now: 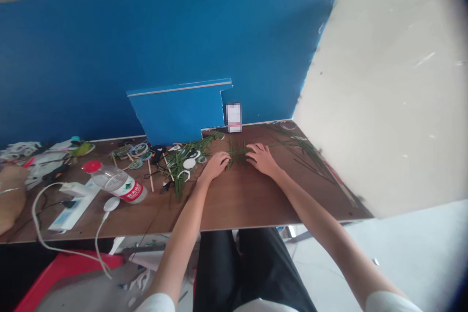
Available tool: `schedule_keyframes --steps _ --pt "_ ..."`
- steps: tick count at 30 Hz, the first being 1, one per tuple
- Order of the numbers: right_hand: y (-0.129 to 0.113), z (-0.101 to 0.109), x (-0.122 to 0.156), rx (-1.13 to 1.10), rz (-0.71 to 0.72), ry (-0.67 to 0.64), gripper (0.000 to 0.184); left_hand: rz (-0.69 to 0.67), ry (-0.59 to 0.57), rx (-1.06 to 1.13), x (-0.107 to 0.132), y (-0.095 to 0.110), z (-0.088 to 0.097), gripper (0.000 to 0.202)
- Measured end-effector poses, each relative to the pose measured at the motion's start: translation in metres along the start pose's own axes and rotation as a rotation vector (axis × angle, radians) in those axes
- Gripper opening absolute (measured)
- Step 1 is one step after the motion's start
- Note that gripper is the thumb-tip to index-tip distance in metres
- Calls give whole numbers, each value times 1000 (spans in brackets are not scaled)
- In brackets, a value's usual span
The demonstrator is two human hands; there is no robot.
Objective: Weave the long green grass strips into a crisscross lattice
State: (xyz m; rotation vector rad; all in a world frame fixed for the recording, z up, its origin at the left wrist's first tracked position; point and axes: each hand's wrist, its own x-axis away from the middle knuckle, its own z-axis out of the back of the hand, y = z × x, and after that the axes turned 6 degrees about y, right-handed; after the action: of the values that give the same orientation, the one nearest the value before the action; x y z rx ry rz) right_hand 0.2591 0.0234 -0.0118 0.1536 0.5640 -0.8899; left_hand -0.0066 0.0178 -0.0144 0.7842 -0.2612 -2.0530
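Observation:
Both my arms reach forward over a brown wooden table. My left hand and my right hand rest side by side on a small bunch of thin green leaf strips, fingers curled down onto it. Whether either hand grips a strip I cannot tell. More long green strips lie to the left among white rings, and another loose spread of green strips lies to the right.
A plastic water bottle with a red cap lies on its side at left, beside a white power strip with cables. Wooden sticks and round craft pieces lie behind it. A blue partition stands behind the table. Another person's arm shows at far left.

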Motion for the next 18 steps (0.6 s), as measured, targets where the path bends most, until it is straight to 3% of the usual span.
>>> schedule_keyframes --steps 18 --pt "2 -11 -5 -80 -47 -26 27 91 60 -62 -6 8 -12 15"
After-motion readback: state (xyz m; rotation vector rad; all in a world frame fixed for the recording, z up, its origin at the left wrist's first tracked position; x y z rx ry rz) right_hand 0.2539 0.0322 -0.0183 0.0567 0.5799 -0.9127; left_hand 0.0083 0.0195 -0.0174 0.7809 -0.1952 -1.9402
